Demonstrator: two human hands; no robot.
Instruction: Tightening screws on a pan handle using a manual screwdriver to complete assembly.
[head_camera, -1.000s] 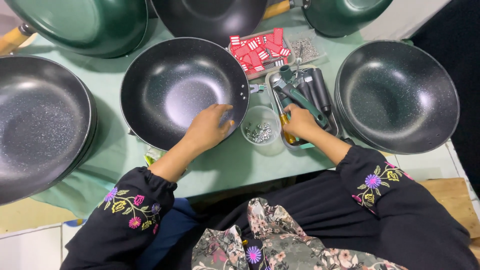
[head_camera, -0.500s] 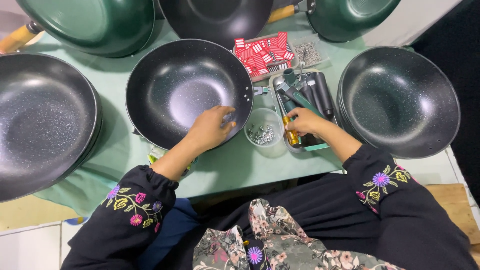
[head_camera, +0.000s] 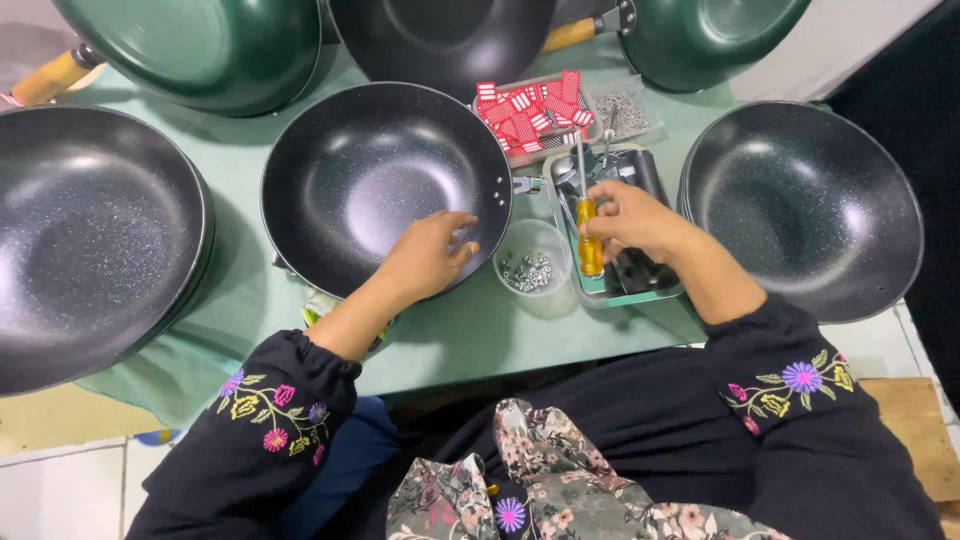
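While a large speckled pan (head_camera: 90, 240) sits far left, the left hand (head_camera: 425, 255) rests on the near rim of the middle black wok (head_camera: 385, 185), fingers loosely curled over its edge. Just right of those fingertips stands a small cup of screws (head_camera: 532, 268). The right hand (head_camera: 630, 220) is clamped around a yellow-handled screwdriver (head_camera: 589, 235) above a tool tray (head_camera: 640, 285).

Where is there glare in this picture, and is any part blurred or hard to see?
In the head view, soft glare sits on the bottom of the middle pan and on the right pan; the left hand and the right hand, gripping the yellow-handled screwdriver, look sharp; the dark tray hides detail in shadow.
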